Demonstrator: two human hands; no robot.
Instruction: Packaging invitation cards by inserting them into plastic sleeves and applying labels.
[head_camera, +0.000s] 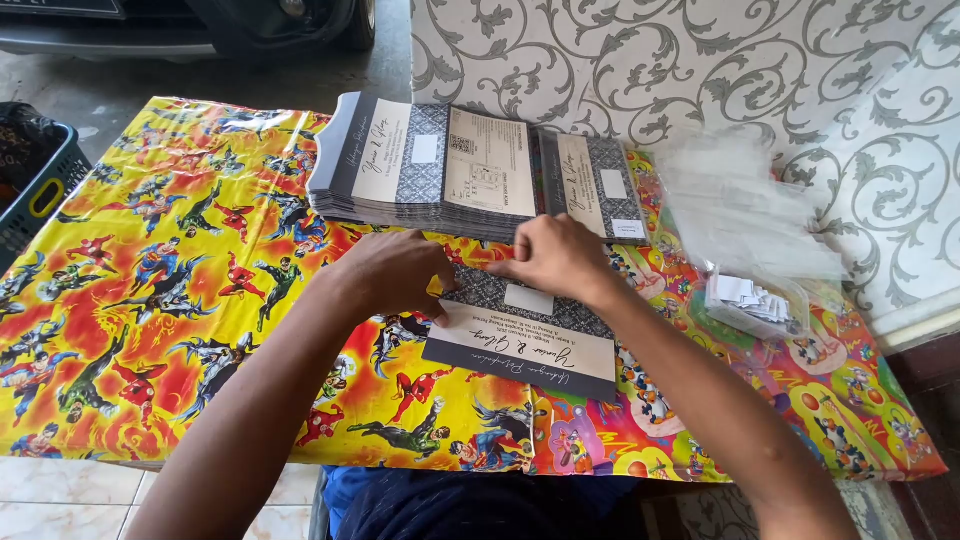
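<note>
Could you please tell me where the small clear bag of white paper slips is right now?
In the head view, the clear bag lies at the table's right side, right of the right hand, below the plastic sleeves.

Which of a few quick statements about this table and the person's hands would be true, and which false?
1. Both hands rest on the far edge of a single card lying on the colourful cover. True.
2. The stack of cards sits beyond the hands, toward the wall. True.
3. The right hand holds a pair of scissors. False: it touches only the card, beside the left hand.
4. The clear plastic sleeves lie at the person's left. False: they lie at the right.
5. A dark basket stands at the left edge. True.
</note>
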